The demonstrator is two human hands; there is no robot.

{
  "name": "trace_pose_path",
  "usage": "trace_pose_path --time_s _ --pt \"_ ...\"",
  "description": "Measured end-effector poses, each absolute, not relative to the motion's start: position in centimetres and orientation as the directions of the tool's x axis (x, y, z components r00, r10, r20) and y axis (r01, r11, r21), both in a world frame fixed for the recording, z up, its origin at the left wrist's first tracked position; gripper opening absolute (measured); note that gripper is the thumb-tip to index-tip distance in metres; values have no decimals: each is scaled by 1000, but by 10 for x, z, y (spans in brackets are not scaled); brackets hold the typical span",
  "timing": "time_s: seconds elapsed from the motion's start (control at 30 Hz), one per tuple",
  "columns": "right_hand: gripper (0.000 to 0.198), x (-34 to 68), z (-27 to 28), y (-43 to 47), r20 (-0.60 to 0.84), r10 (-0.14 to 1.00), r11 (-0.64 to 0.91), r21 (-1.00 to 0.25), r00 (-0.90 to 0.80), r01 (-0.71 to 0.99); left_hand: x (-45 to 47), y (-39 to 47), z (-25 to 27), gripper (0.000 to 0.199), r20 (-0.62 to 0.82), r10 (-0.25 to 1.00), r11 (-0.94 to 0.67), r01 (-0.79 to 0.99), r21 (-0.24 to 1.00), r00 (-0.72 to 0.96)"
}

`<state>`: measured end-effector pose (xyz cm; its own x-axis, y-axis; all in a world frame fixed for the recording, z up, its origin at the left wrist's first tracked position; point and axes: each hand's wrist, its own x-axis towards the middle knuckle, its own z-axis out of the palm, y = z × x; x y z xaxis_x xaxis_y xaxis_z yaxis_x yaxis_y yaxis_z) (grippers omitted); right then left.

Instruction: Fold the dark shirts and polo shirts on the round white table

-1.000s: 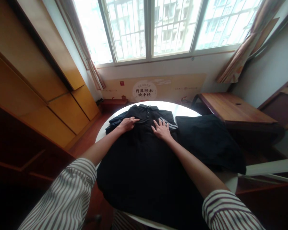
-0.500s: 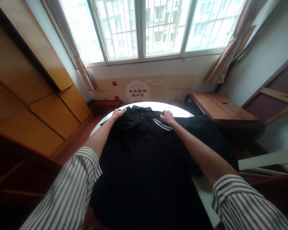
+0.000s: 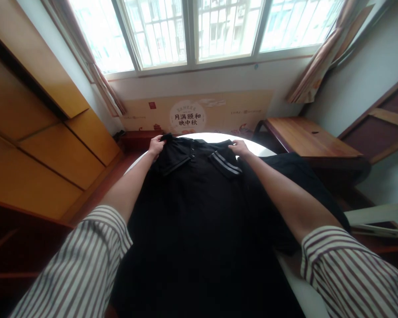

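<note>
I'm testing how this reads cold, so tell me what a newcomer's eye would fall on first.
First, the big black shirt in the middle, spread over the white table and held at its far end by the left hand and right hand. Its pale stripes stand out just below the right hand. Beyond, the bright window fills the top.

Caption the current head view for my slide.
Left hand and right hand grip a black short-sleeved shirt near its shoulders, over a white table.
</note>
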<state>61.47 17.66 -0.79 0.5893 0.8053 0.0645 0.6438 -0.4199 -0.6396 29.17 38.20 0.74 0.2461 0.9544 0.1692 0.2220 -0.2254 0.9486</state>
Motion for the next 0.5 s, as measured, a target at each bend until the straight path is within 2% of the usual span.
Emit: trace_pose_path --time_s 0.2,0.27,0.3,0.37,0.4,0.43,0.5 --pt "39 598 -11 175 103 745 -511 -547 659 663 286 375 2 32 162 966 -229 378 897 202" --pt "50 579 -8 167 165 770 -477 -493 617 727 284 364 9 32 198 961 -263 419 869 191" --pt "53 567 -7 160 202 810 -425 -446 551 788 282 354 14 33 262 941 -332 441 834 214" --pt "51 538 -6 139 244 918 -230 -311 311 922 277 323 22 33 444 817 -575 459 677 368" --pt "51 522 -7 126 237 958 -102 -239 159 966 272 301 23 34 515 698 -714 429 554 497" --pt "52 506 -10 112 211 977 18 -182 21 983 267 276 21 35 543 550 -832 361 421 635" --pt "60 474 -18 80 129 981 164 -127 -147 978 252 222 9 38 443 285 -948 182 261 850"
